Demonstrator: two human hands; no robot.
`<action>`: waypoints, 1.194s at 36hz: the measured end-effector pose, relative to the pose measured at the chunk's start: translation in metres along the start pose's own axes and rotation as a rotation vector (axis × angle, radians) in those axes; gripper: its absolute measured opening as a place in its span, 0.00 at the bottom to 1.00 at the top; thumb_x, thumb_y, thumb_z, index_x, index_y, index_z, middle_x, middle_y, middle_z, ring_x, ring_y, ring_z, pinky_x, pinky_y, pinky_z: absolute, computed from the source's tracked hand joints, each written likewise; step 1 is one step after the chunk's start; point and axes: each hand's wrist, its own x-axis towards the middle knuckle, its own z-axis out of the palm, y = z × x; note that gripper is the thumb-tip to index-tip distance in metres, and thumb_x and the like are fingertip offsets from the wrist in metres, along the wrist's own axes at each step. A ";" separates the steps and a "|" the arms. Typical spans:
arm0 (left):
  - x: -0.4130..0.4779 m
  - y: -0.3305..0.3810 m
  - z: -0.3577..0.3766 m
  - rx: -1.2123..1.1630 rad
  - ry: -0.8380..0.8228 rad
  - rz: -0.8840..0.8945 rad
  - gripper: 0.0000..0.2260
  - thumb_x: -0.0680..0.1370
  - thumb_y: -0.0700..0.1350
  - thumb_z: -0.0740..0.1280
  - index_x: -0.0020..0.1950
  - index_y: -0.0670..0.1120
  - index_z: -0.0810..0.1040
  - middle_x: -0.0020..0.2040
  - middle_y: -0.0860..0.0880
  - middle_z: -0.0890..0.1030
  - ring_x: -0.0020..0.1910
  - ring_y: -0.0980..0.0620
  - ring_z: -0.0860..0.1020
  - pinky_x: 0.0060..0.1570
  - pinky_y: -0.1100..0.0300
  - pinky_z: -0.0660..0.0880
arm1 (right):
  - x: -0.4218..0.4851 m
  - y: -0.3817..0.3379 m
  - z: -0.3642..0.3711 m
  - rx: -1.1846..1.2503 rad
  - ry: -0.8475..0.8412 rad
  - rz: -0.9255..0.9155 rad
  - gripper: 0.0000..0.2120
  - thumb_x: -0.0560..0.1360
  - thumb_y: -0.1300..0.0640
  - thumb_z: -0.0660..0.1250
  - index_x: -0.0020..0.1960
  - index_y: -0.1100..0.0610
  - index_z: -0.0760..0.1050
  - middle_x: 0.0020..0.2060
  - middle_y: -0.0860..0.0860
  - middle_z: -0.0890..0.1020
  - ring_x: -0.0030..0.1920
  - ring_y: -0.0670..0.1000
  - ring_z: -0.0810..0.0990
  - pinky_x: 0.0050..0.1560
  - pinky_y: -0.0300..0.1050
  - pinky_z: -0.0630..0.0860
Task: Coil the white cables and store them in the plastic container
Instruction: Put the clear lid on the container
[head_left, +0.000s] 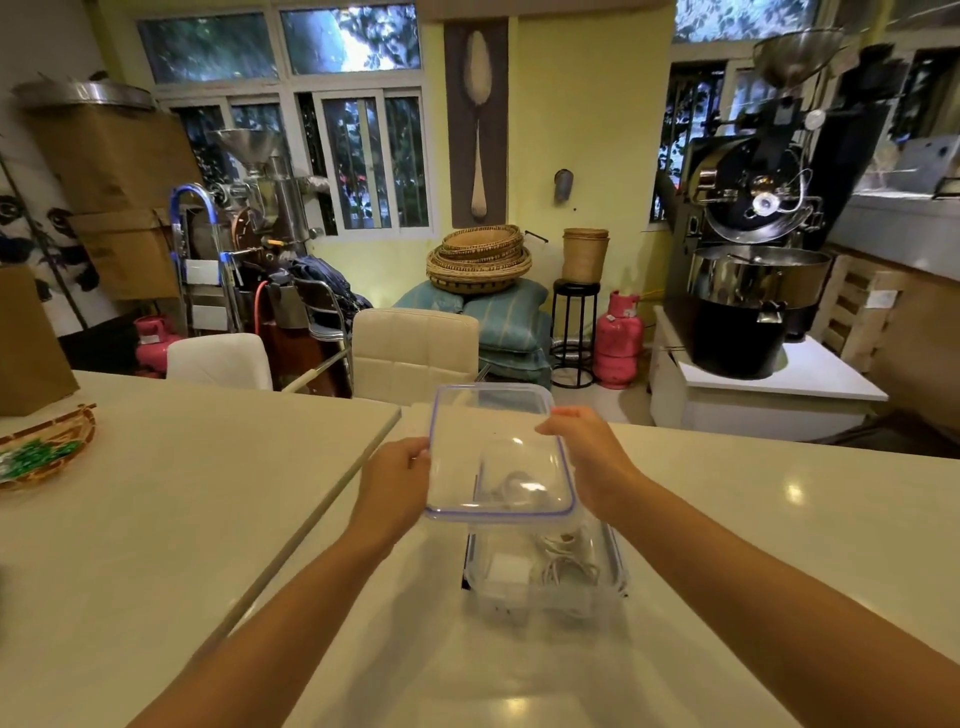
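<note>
Lid: clamped between left hand and right hand, held at twelve o'clock above plastic container of white cables, long axes aligned.

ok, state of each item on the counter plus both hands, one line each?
lid: off the container, held in the air above it, tilted
plastic container: open, on the counter
white cables: coiled, inside the container
white adapter: inside the container, beside the cables
left hand: gripping the lid's left edge
right hand: gripping the lid's right edge
</note>
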 end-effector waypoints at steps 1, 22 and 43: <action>-0.003 0.001 0.007 0.022 -0.019 0.011 0.13 0.78 0.38 0.58 0.37 0.45 0.78 0.32 0.49 0.78 0.33 0.55 0.75 0.32 0.72 0.70 | -0.001 0.004 -0.008 0.007 0.019 0.010 0.11 0.70 0.64 0.64 0.51 0.57 0.69 0.50 0.52 0.72 0.53 0.53 0.69 0.50 0.46 0.64; -0.024 -0.021 0.056 0.165 -0.134 -0.073 0.14 0.78 0.37 0.53 0.47 0.36 0.79 0.44 0.39 0.81 0.41 0.45 0.77 0.32 0.63 0.71 | -0.015 0.047 -0.042 -0.057 0.059 0.108 0.17 0.72 0.62 0.64 0.60 0.58 0.66 0.54 0.52 0.69 0.54 0.51 0.67 0.53 0.46 0.66; -0.022 -0.030 0.057 0.229 -0.150 -0.027 0.12 0.80 0.42 0.54 0.56 0.43 0.76 0.55 0.44 0.77 0.48 0.51 0.75 0.46 0.62 0.72 | -0.013 0.050 -0.049 -0.222 0.004 0.075 0.09 0.74 0.59 0.63 0.53 0.53 0.66 0.54 0.50 0.69 0.53 0.49 0.67 0.52 0.44 0.66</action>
